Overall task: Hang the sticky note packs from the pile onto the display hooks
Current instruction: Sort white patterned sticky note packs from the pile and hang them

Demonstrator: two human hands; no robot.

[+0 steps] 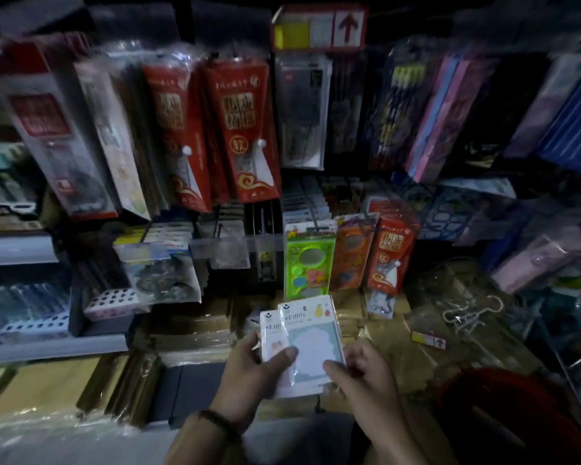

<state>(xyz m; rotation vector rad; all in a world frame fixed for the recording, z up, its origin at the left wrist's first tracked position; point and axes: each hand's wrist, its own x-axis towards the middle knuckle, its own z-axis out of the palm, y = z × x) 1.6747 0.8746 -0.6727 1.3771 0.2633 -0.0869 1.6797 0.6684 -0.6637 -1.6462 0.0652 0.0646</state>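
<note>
A dim shop wall of hanging stationery fills the view. Tall red brush packs (239, 129) hang at the upper middle, and below them to the right hangs a green stencil card (307, 260). Beneath lie flat stacks of plastic-wrapped brown packs (195, 330), with a bag of binder clips (467, 313) to the right.

Low in the middle, both hands hold two sticky note packs fanned together, clear of any hook. The front sticky note pack (312, 347) is white with a pale blue frame. It overlaps the rear sticky note pack (271, 330), which shows at its left.

The left hand (249, 367) grips the pair from the left side, with its thumb lying across the front pack. The right hand (363, 370) pinches the front pack's lower right edge, fingers curled. A dark bead bracelet (220, 424) circles the left wrist.
</note>
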